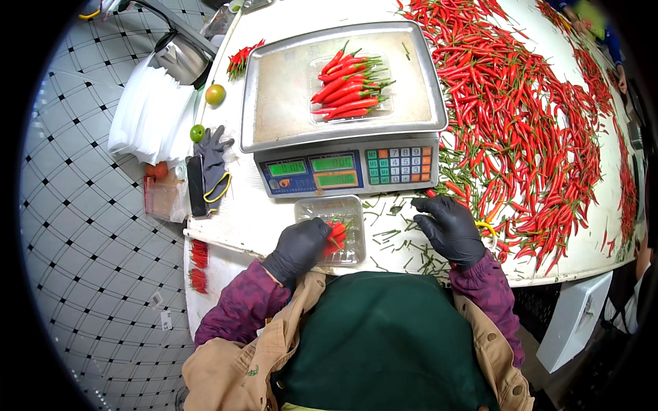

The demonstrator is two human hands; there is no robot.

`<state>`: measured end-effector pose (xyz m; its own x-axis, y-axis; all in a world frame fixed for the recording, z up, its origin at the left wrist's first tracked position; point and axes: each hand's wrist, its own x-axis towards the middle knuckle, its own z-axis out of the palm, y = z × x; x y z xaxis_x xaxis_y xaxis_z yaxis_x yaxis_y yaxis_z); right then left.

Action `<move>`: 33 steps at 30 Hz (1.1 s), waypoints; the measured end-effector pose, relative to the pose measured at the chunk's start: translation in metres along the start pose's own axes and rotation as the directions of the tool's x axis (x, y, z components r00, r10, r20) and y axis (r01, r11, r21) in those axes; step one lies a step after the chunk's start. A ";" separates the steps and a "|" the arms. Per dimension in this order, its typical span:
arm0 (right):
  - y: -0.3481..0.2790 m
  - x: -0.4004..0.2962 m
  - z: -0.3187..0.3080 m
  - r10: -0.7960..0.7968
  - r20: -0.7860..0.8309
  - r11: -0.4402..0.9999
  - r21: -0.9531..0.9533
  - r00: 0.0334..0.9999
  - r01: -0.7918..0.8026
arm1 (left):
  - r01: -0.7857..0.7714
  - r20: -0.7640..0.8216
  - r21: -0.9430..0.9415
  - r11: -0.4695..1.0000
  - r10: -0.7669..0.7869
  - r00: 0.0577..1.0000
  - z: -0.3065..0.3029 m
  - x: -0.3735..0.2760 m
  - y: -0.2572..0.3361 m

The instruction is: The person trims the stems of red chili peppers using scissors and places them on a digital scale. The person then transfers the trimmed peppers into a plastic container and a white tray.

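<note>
My left hand (298,249), in a black glove, grips a small bunch of red chillies (336,236) over a clear plastic tray (361,231) at the table's near edge. My right hand (452,231), gloved too, is bent above the table with thumb and fingers apart and nothing visible between them. Loose green stems (421,254) lie between the tray and this hand. Behind the tray stands a digital scale (313,190) with a lit display. On its metal pan (277,97), more red chillies (349,92) lie side by side in another clear tray (388,110).
A wide heap of red chillies (514,103) covers the table's right side. At left are a grey glove (213,159), a black flat object (196,185), a greenish-orange round fruit (215,94), stacked white sheets (149,118) and a metal kettle (180,56). Another person's hand (622,79) shows at far right.
</note>
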<state>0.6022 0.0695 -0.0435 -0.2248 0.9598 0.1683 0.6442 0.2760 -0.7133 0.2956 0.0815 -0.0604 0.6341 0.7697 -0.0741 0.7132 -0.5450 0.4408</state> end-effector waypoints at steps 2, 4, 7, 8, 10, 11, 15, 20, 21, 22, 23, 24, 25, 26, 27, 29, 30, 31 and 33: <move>0.001 -0.004 0.000 0.014 -0.004 1.000 0.004 1.000 -0.014 | -0.083 -0.037 0.025 0.996 0.084 0.996 -0.007 0.002 0.002; 0.004 -0.006 0.002 0.026 -0.004 1.000 0.017 1.000 -0.026 | -0.081 -0.018 -0.054 0.995 0.080 0.997 -0.029 0.012 0.005; 0.004 -0.009 0.004 0.056 0.008 0.998 0.035 0.998 -0.056 | -0.126 -0.235 -0.097 0.987 0.100 0.967 -0.079 0.054 0.008; 0.002 -0.009 0.004 0.068 0.003 0.997 0.045 0.998 -0.068 | -0.161 -0.307 -0.021 0.987 0.147 0.940 -0.096 0.078 0.008; -0.001 -0.008 0.003 0.052 -0.004 0.998 0.046 0.999 -0.052 | -0.244 -0.450 -0.015 0.970 0.211 0.868 -0.117 0.121 0.002; -0.003 -0.008 0.001 0.034 -0.006 0.999 0.031 0.999 -0.034 | -0.245 -0.451 0.001 0.970 0.219 0.865 -0.124 0.140 -0.004; -0.009 -0.014 -0.004 0.039 0.019 0.999 0.022 0.999 -0.039 | -0.232 -0.382 0.076 0.970 0.243 0.892 -0.124 0.187 -0.032; -0.006 -0.018 -0.004 0.074 0.048 0.996 0.036 0.996 -0.076 | -0.203 -0.569 0.012 0.979 0.173 0.804 -0.138 0.175 -0.008; -0.007 -0.017 -0.003 0.053 0.029 0.997 0.054 0.998 -0.055 | -0.217 -0.596 -0.060 0.974 0.139 0.790 -0.135 0.161 0.001; -0.010 -0.013 -0.001 0.032 0.013 0.997 0.074 0.999 -0.033 | -0.229 -0.622 -0.129 0.965 0.101 0.777 -0.131 0.146 0.010; -0.012 -0.010 0.000 0.010 -0.004 0.996 0.094 1.000 -0.010 | -0.244 -0.540 -0.091 0.966 0.158 0.827 -0.117 0.130 0.011; -0.015 -0.006 0.003 0.002 0.017 0.993 0.114 1.000 -0.004 | -0.248 -0.451 -0.056 0.967 0.197 0.871 -0.101 0.111 0.011; -0.018 -0.003 0.005 -0.004 0.034 0.991 0.132 0.999 -0.001 | -0.230 -0.354 0.022 0.973 0.223 0.908 -0.087 0.093 0.019; -0.019 -0.003 0.008 -0.005 0.052 0.990 0.144 0.999 -0.002 | -0.224 -0.252 0.094 0.970 0.241 0.937 -0.070 0.078 0.027; -0.018 -0.003 0.013 -0.034 0.043 0.990 0.140 0.999 0.028 | -0.228 -0.261 0.043 0.973 0.231 0.937 -0.050 0.065 0.030; -0.018 -0.003 0.018 -0.046 0.076 0.986 0.166 0.996 0.033 | -0.130 -0.182 0.009 0.991 0.130 0.975 -0.012 0.034 0.031; -0.017 -0.003 0.019 -0.047 0.089 0.985 0.172 0.995 0.032 | -0.037 -0.096 0.026 0.999 0.040 0.995 -0.003 0.023 0.036; -0.016 -0.002 0.020 -0.055 0.101 0.987 0.158 0.993 0.039 | 0.001 -0.032 0.020 1.000 -0.001 0.999 0.000 0.013 0.039; -0.015 0.001 0.019 -0.053 0.094 0.984 0.172 0.994 0.036 | 0.040 -0.047 -0.046 0.998 -0.042 0.998 0.000 0.007 0.041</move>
<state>0.5778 0.0657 -0.0454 -0.3267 0.9345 0.1412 0.5003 0.2977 -0.8130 0.3293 0.0641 -0.0427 0.5886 0.8068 -0.0506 0.7234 -0.4977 0.4785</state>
